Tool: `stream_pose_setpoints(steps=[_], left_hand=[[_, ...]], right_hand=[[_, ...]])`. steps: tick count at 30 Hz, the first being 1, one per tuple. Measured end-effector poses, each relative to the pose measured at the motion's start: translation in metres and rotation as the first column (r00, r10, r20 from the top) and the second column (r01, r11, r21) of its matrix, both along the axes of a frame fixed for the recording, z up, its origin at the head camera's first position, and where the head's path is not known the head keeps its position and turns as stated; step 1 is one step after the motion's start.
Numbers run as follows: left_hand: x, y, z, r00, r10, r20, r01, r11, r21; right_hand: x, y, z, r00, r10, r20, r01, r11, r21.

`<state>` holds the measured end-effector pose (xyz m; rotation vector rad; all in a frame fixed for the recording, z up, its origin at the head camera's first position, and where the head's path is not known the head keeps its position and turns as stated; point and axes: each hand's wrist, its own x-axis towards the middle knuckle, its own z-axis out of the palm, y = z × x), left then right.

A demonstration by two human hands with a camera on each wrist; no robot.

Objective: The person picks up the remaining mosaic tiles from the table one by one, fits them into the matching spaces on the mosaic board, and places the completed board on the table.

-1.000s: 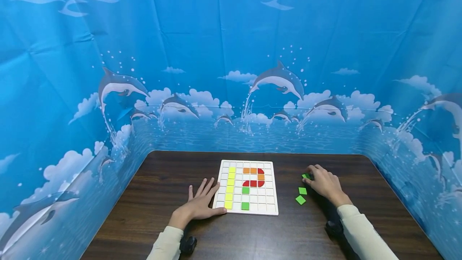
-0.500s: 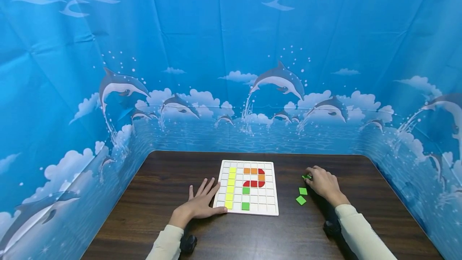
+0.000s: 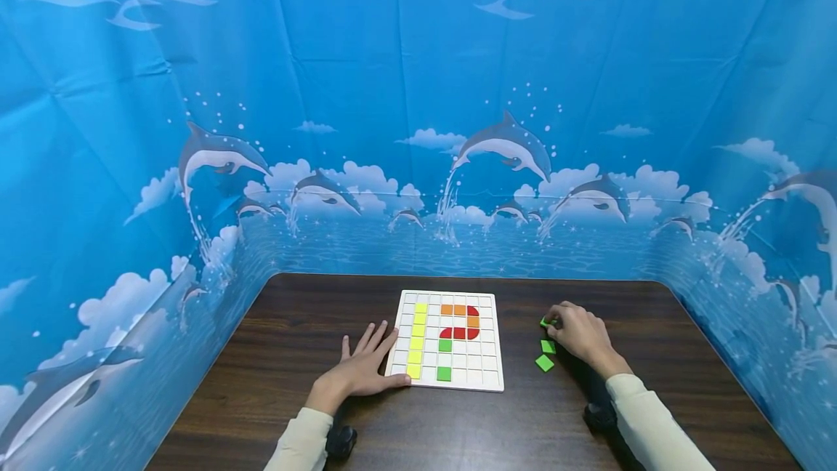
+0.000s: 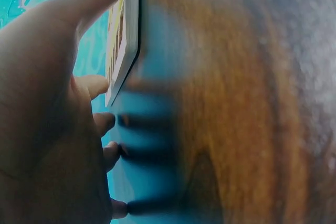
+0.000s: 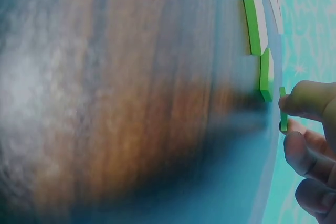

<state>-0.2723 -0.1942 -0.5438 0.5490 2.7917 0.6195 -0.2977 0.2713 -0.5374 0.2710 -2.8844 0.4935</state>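
Note:
A white grid board (image 3: pixel 474 360) lies on the table, bearing a column of yellow tiles (image 3: pixel 416 342) and a hooked shape of orange tiles (image 3: pixel 447 310) and red tiles (image 3: pixel 460 333). Two green square tiles (image 3: pixel 445 345) sit below that shape. My left hand (image 3: pixel 360 371) spreads its fingers at the board's left edge, thumb on the near left corner; the left wrist view shows the other fingertips on the tabletop. Right of the board, my right hand (image 3: pixel 582 333) pinches a green square tile (image 5: pixel 283 109) between thumb and fingers. Its fingers partly cover the tile.
Two loose green tiles, the nearer one (image 3: pixel 544 363) and the farther one (image 3: pixel 548 347), lie just left of my right hand. The dark wooden table (image 3: pixel 458 427) ends at a blue dolphin-print curtain (image 3: pixel 418 249) on the far side and both flanks.
My right hand has shifted slightly left and now holds the green tile its fingers were at before. My left hand and the board have stayed in place.

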Motion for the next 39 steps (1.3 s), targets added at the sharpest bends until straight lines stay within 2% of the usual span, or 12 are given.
stream_pose_setpoints(steps=[3,6,17,22,27,29,32,34,36,39], left_hand=[[0.003,0.004,0.007,1.0,0.005,0.011,-0.005,1.0,-0.008],[0.003,0.006,0.009,1.0,0.011,0.014,-0.01,0.999,-0.031],[0.003,0.006,0.008,0.999,0.026,0.027,-0.024,0.997,-0.07],[0.004,0.004,0.008,1.0,0.016,0.024,-0.015,0.999,-0.039],[0.002,0.003,0.003,1.0,0.015,0.022,-0.014,1.0,-0.009],[0.0,0.001,-0.005,1.0,0.006,0.008,-0.006,1.0,-0.002],[0.0,0.001,-0.005,1.0,0.004,0.003,-0.004,1.0,0.002],[-0.001,-0.001,-0.009,1.0,-0.013,-0.015,0.013,1.0,0.002],[0.0,0.0,-0.004,1.0,-0.005,-0.001,0.005,1.0,0.004],[-0.002,0.0,-0.008,1.0,-0.001,-0.001,0.001,1.0,-0.009]], right_hand=[[0.001,-0.003,0.001,1.0,0.014,-0.011,-0.014,1.0,-0.002],[0.003,-0.006,0.003,0.999,0.028,-0.019,-0.028,1.0,-0.009],[0.008,-0.019,0.008,0.996,0.062,-0.071,-0.064,0.998,-0.026],[0.011,-0.025,0.011,0.993,0.073,-0.096,-0.077,0.997,-0.03],[0.011,-0.032,0.014,0.99,0.084,-0.109,-0.088,0.995,-0.034],[0.011,-0.034,0.015,0.99,0.086,-0.11,-0.09,0.995,-0.034],[0.012,-0.038,0.017,0.99,0.09,-0.112,-0.095,0.995,-0.038],[0.013,-0.041,0.018,0.988,0.096,-0.117,-0.101,0.994,-0.042],[0.014,-0.043,0.019,0.986,0.107,-0.126,-0.113,0.993,-0.045],[0.015,-0.046,0.021,0.984,0.116,-0.136,-0.123,0.991,-0.045]])
